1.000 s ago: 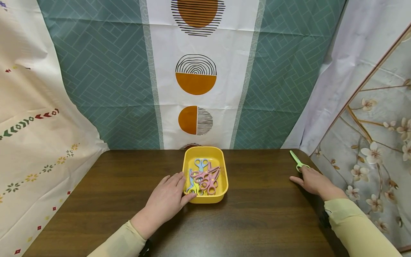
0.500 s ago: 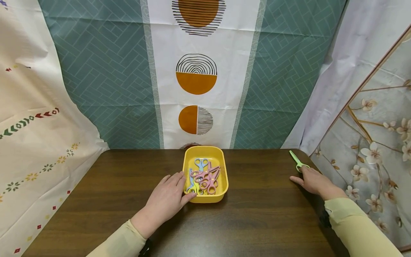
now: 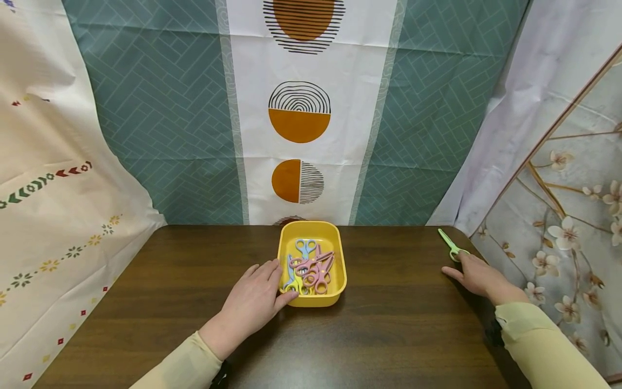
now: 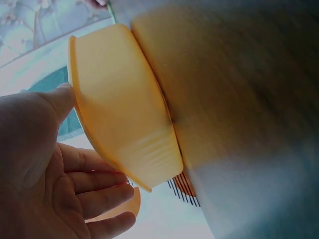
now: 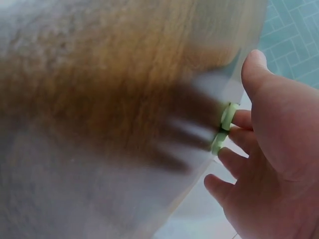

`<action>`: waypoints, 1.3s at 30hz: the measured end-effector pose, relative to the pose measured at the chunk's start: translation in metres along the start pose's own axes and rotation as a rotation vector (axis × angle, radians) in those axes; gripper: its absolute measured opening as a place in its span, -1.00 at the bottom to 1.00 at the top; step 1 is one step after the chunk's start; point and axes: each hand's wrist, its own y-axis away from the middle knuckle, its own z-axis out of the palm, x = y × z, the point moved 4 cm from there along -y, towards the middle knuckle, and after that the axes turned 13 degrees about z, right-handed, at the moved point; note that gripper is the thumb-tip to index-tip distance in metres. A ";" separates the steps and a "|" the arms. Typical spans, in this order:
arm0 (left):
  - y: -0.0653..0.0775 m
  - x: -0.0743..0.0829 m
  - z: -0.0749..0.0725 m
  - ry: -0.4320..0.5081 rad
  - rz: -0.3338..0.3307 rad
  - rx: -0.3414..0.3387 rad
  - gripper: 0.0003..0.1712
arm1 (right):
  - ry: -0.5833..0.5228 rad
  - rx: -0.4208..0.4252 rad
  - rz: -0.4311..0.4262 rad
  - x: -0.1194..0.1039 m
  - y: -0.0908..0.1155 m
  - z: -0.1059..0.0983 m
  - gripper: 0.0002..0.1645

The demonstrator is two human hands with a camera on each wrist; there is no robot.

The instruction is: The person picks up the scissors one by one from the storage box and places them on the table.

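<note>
The desk point(image 3: 389, 340) reaches toward the person, and two pale yellow sleeves point(image 3: 546, 340) come in over it from the near corners. The left hand point(image 3: 250, 302) is at the near left corner of the tray point(image 3: 311, 301), thumb on the near rim and fingers stretched along the left side; its grip is wide. Farther right, the right hand point(image 3: 481, 278) has its thumb held away from its stretched fingers, so its grip is wide too.

The tray stands upright on the desk, in the middle toward the far edge. In it lies a heap of scissors: yellow point(image 3: 298, 283) at the near left, pink point(image 3: 322, 272) to the right and on top, blue point(image 3: 290, 270) at the left and far side.

The green scissors point(image 3: 446, 237) lie in the desk's far right corner, handles touching the right fingertips, blades pointing away and leftward. Behind the desk hangs a teal and white curtain point(image 3: 165, 108).
</note>
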 end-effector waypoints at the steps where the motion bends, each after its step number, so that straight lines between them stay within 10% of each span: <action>1: 0.000 0.000 0.000 0.001 0.000 -0.001 -0.13 | 0.002 0.001 0.002 0.000 0.000 0.000 -0.12; 23: 0.000 0.001 0.000 -0.005 0.000 -0.012 -0.11 | 0.034 0.009 0.001 0.000 0.001 -0.002 0.00; 39: 0.000 0.000 0.001 0.004 -0.006 -0.023 -0.09 | 0.085 0.136 -0.168 -0.065 0.013 -0.007 -0.06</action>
